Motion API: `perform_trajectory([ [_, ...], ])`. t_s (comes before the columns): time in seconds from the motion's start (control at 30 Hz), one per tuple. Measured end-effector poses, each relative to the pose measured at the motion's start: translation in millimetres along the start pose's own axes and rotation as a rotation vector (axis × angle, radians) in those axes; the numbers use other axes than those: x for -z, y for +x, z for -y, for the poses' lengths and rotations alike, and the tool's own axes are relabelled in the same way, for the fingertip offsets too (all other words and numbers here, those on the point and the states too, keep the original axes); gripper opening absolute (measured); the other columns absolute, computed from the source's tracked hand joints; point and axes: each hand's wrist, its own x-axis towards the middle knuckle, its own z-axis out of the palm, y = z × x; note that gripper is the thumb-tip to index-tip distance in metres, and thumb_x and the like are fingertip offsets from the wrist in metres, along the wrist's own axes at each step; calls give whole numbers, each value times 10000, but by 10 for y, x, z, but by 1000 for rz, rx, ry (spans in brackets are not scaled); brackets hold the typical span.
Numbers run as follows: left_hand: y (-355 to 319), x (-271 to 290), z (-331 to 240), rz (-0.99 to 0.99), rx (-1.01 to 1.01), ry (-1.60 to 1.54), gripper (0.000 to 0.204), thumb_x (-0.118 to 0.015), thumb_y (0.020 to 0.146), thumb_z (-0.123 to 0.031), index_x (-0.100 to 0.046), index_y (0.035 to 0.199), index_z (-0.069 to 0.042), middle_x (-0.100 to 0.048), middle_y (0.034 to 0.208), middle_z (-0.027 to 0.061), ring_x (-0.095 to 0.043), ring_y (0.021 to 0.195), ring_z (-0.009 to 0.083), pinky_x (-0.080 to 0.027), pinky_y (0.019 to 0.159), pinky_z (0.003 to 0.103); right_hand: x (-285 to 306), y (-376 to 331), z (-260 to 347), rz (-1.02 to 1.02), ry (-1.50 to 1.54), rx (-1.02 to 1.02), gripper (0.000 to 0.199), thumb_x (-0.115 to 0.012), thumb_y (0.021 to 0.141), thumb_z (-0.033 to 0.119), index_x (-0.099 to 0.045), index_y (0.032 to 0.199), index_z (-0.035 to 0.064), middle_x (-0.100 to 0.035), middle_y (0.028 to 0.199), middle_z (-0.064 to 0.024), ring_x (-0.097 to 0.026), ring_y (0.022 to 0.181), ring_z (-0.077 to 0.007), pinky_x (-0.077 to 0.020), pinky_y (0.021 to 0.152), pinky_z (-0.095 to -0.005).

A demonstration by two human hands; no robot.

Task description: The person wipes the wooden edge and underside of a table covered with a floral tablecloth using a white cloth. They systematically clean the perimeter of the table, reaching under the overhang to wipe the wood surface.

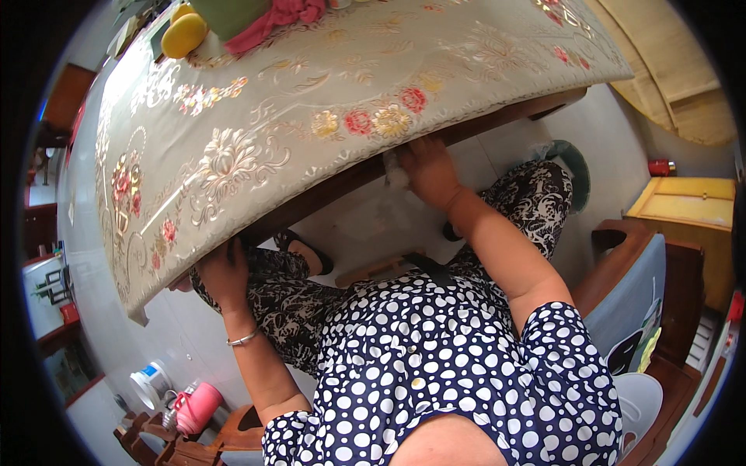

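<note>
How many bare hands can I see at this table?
2. The left hand is at the near edge of the patterned tablecloth, its fingers partly hidden; the right hand is farther right, at the wooden table edge, with a crumpled white wad.

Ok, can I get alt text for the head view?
A seated person's right hand holds a crumpled whitish wad at a table's wooden edge, below a floral tablecloth; the left hand, partly hidden, is farther left.

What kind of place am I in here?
It looks like a home, perhaps a living or dining room: there's a floral tablecloth, a wooden seat with a blue cushion, and what seems to be yellow fruit.
</note>
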Motion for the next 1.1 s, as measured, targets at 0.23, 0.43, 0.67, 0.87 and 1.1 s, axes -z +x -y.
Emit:
perform_trajectory([
  [0.23,19,79,-67,-64,-54,0,276,-676,872,-224,-720,1096,-70,-702,1046,200,-633,998,429,-475,950,481,-171,163,592,-4,43,84,168,-647,745,175,-696,886,98,-583,1055,-130,-583,1021,-337,-496,785,-446],
  [0.43,5,32,-35,11,25,-3,299,-663,871,-238,-722,1125,-92,-687,1145,190,-608,1078,420,-432,1002,492,-411,267,949,-19,171,122,226,-653,806,224,-688,991,98,-596,1055,-135,-606,981,-338,-510,847,-463],
  [0.67,17,-62,58,-5,-4,0,303,-668,867,-236,-724,1128,-93,-685,1144,204,-610,1077,434,-444,989,513,-692,523,1552,145,351,140,320,-552,914,286,-639,1148,86,-595,1232,-193,-611,1085,-356,-480,952,-505],
  [0.87,18,-32,63,21,-18,41,329,-661,878,-259,-720,1161,-101,-683,1165,202,-611,1088,430,-443,1006,508,-595,455,1214,139,348,131,338,-506,941,278,-625,1204,102,-590,1272,-207,-608,1106,-382,-468,993,-537],
  [1.1,25,-29,107,101,-37,53,355,-654,886,-262,-706,1207,-120,-676,1200,196,-623,1094,419,-439,1020,496,-239,173,244,73,137,78,249,-573,888,227,-692,1081,123,-670,1063,-131,-665,988,-325,-559,809,-495],
])
